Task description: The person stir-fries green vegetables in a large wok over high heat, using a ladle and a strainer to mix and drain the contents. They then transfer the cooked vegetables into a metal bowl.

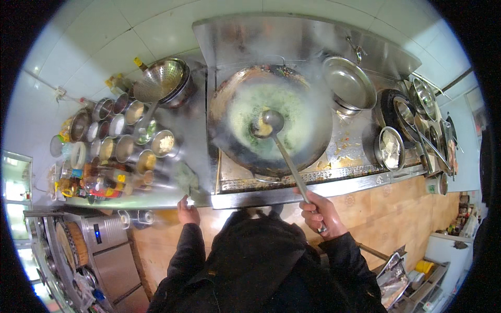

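My right hand point(319, 214) is wrapped round the long handle of a steel ladle point(289, 160). The ladle's bowl is over the middle of a large wok point(222, 122), with some yellowish food by it. Pale green, steaming liquid point(298, 112) with foam and dark green bits fills the wok. My left hand point(188, 211) is at the counter's front edge, left of the wok, its fingers closed. A small white spot shows at the fingertips, too small to name. A crumpled greyish cloth-like thing point(186, 177) lies on the counter just beyond.
Left on the steel counter point(193, 141) stand several seasoning bowls point(125, 148), bottles point(102, 185) and a colander point(159, 81) over a pot. Right of the wok are a wide steel pan point(348, 82), a bowl of white food point(390, 148) and stacked cookware. Steam blurs the stove.
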The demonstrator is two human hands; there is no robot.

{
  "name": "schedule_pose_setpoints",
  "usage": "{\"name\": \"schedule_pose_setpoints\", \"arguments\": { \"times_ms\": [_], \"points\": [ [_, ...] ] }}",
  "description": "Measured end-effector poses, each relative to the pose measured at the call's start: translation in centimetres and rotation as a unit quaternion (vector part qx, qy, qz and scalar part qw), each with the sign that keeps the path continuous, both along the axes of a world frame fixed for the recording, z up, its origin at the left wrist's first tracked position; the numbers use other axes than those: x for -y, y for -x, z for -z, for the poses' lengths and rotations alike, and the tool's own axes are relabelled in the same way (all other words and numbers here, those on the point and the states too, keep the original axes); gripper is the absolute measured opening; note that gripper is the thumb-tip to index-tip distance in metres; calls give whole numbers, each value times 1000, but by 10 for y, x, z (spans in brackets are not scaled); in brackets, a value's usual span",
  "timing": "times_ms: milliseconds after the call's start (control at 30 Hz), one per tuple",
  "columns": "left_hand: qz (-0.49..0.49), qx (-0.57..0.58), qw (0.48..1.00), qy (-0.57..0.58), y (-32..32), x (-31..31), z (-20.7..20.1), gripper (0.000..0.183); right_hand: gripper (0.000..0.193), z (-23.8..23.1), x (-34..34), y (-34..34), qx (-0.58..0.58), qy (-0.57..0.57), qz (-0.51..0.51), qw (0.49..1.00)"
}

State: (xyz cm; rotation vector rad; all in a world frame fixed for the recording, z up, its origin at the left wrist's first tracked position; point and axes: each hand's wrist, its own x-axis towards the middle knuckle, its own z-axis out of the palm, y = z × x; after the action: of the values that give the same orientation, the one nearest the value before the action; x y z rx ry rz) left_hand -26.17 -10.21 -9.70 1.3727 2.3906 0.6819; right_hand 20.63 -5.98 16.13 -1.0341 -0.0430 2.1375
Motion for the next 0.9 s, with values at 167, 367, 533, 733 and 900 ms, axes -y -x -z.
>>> {"name": "schedule_pose_setpoints", "arguments": {
  "times_ms": [167, 367, 533, 733, 900],
  "points": [
    [4, 18, 998, -57, -4, -8, -2, 32, 41, -13, -6, -9, 9, -55, 21, 998],
    [56, 127, 981, -137, -7, -35, 16, 18, 44, -35, 19, -40, 18, -97, 106, 989],
    [29, 226, 957, -183, -6, -92, -48, 2, 46, -20, 68, -86, 14, -66, 229, 971],
    [-94, 345, 876, -324, 68, -198, -154, 10, 44, -11, 121, -107, 279, -74, 175, 941],
    [-115, 147, 964, -191, 144, -280, -140, 45, 41, 68, 172, -116, 573, -101, 54, 812]
  ]
}}
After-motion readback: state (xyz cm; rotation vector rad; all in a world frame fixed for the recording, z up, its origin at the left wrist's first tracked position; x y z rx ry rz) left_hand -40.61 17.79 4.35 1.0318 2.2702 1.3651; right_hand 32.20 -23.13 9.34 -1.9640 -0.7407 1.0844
